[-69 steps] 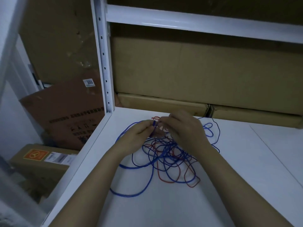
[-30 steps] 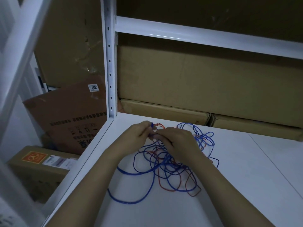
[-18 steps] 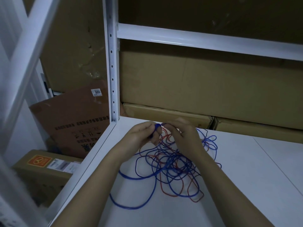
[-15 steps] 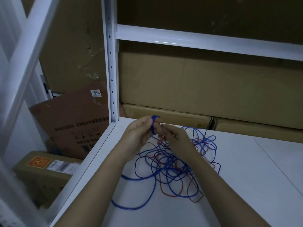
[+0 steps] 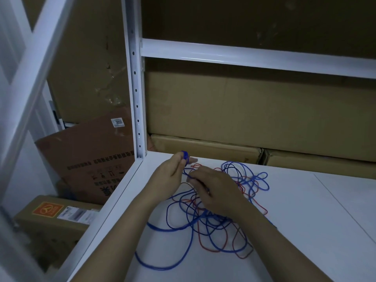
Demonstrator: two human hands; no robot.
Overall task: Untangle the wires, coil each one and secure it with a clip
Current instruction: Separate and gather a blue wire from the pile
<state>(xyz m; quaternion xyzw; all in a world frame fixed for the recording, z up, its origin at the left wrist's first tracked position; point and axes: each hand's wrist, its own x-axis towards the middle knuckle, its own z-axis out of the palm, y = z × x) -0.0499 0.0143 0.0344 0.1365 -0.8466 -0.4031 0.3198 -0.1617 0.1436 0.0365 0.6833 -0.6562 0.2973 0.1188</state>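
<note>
A tangle of blue wire [image 5: 203, 222] and thin red wire [image 5: 242, 255] lies spread on the white shelf [image 5: 305, 231]. My left hand [image 5: 173, 171] holds a small coil of blue wire [image 5: 184, 155] wound round its fingertips, raised just above the shelf's back left corner. My right hand [image 5: 215, 192] sits right beside it over the tangle and pinches the blue strand that runs from the coil. No clip is visible.
A white perforated upright [image 5: 135, 94] stands at the shelf's left back corner, with a crossbeam [image 5: 254, 58] above. Cardboard boxes [image 5: 244, 110] line the back of the shelf. More boxes [image 5: 89, 159] lie on the floor to the left.
The blue wire now wraps my left fingertips in a small coil. My right hand has dropped lower, drawing the strand, and the loose loops on the shelf have shifted a little.
</note>
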